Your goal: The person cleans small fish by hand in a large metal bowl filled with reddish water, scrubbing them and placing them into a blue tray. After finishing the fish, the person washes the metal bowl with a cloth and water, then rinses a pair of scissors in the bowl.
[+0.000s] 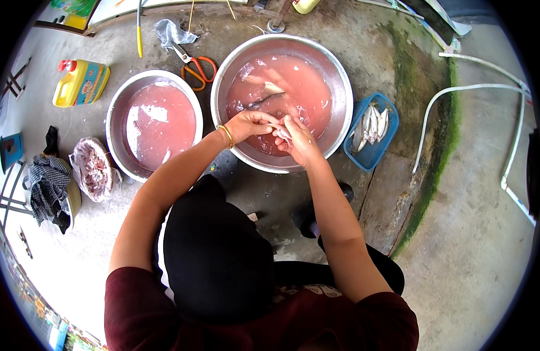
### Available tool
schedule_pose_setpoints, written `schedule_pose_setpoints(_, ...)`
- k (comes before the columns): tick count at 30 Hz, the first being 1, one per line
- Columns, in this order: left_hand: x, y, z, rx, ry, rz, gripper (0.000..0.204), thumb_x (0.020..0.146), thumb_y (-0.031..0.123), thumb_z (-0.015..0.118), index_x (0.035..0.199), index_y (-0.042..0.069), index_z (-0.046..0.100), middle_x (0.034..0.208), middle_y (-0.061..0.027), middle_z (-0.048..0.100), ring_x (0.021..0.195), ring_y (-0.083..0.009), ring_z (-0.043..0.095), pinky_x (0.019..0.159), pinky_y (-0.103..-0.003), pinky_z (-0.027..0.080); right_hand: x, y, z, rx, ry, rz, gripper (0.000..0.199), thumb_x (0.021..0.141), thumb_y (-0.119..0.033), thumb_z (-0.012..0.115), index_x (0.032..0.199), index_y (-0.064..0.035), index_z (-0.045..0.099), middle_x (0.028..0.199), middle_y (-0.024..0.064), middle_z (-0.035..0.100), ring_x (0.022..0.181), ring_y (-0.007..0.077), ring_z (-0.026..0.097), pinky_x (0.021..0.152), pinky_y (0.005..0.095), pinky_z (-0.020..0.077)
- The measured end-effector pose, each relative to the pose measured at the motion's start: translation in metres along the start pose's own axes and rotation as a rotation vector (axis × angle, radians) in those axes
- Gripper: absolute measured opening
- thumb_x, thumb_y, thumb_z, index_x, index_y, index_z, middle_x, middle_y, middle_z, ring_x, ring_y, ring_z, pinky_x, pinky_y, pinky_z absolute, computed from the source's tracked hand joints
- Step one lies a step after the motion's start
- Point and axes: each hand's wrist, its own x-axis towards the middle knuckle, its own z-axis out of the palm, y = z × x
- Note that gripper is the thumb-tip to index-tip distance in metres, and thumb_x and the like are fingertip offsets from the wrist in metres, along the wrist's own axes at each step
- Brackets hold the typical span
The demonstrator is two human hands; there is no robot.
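Observation:
Over the near side of a large metal basin (221, 88) of pinkish-red water, both my hands meet on one small fish (283, 133). My right hand (301, 142) is closed around its body, with the pale belly showing between the fingers. From the other side my left hand (248, 126), a yellow bangle at its wrist, pinches one end of it. What the left fingertips grip exactly is too small to make out. Beyond my hands, a dark-backed fish (266, 100) and paler shapes lie in the water. A blue plastic basket (368, 160) right of the basin holds several silvery fish (372, 124).
A smaller metal basin (113, 126) of pink water stands to the left. Orange-handled scissors (195, 72) lie between the basins' far sides. Further left are a yellow jug (83, 83) and a bag-lined container of scraps (93, 169). A white hose (457, 89) curves along the right.

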Motion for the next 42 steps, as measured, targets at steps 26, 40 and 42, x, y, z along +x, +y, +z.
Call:
schedule_pose_setpoints(26,-0.002,0.005,-0.001,0.087,0.185,0.010,0.022,0.091,0.012,0.065,0.111,0.006,0.070,0.104,-0.0024,0.070,0.100,-0.0100,0.060,0.092,-0.026,0.046,-0.011,0.001,-0.018,-0.014,-0.132,-0.103,0.038,0.090,0.000,0.051,0.128,0.0081,0.051,0.114,0.0132,0.061,0.099,0.0243,0.065,0.090,0.0346,0.0537)
schedule_pose_setpoints(40,-0.003,0.007,0.002,0.111,0.174,-0.037,0.022,0.090,0.010,0.066,0.110,0.005,0.071,0.101,-0.0033,0.071,0.094,-0.0091,0.062,0.088,-0.025,0.048,0.000,0.016,-0.014,-0.056,-0.001,-0.069,0.026,0.092,-0.009,0.056,0.115,0.0026,0.057,0.100,0.0088,0.063,0.083,0.0162,0.064,0.076,0.0299,0.0567)
schedule_pose_setpoints(42,-0.003,0.006,0.002,0.130,0.153,-0.055,0.022,0.090,0.010,0.066,0.110,0.005,0.071,0.100,-0.0029,0.072,0.093,-0.0086,0.062,0.087,-0.025,0.048,0.001,0.018,-0.011,-0.033,0.022,-0.064,0.021,0.093,-0.015,0.058,0.108,-0.0003,0.059,0.096,0.0067,0.064,0.078,0.0138,0.063,0.071,0.0280,0.0566)
